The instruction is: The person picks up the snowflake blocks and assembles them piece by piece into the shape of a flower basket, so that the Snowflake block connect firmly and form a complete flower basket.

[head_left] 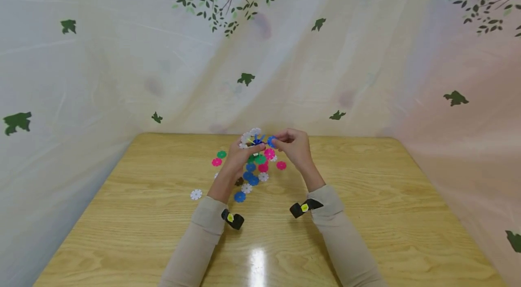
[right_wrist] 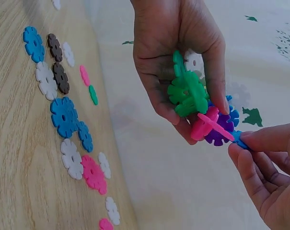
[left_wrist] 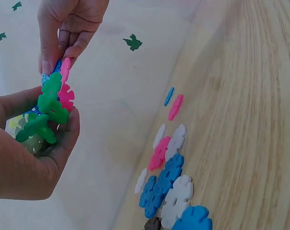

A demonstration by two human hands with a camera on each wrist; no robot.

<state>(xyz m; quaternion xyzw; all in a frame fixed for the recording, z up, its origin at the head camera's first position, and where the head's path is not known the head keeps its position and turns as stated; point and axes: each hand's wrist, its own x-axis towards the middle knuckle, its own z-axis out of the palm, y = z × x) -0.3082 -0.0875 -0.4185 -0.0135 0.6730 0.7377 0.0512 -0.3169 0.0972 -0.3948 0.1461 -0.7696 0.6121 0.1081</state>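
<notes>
My left hand (head_left: 238, 155) grips a cluster of interlocking snowflake discs above the far part of the table. In the right wrist view the cluster shows green discs (right_wrist: 189, 98), pink discs (right_wrist: 205, 123), a purple disc (right_wrist: 215, 137) and a white disc (right_wrist: 194, 61). Opposite it, my right hand (head_left: 298, 147) pinches a blue snowflake disc (right_wrist: 239, 140) between thumb and fingers. That blue disc meets the edge of a pink one; whether their slots are joined cannot be told. Part of the cluster is hidden by the left fingers.
Loose snowflake discs lie on the wooden table (head_left: 386, 214) below the hands: several blue (head_left: 239, 196), white (head_left: 196, 194) and pink (head_left: 281, 165), plus brown (right_wrist: 61, 78) and green (head_left: 221, 154). A cloth (head_left: 285, 88) with a leaf print hangs behind the table.
</notes>
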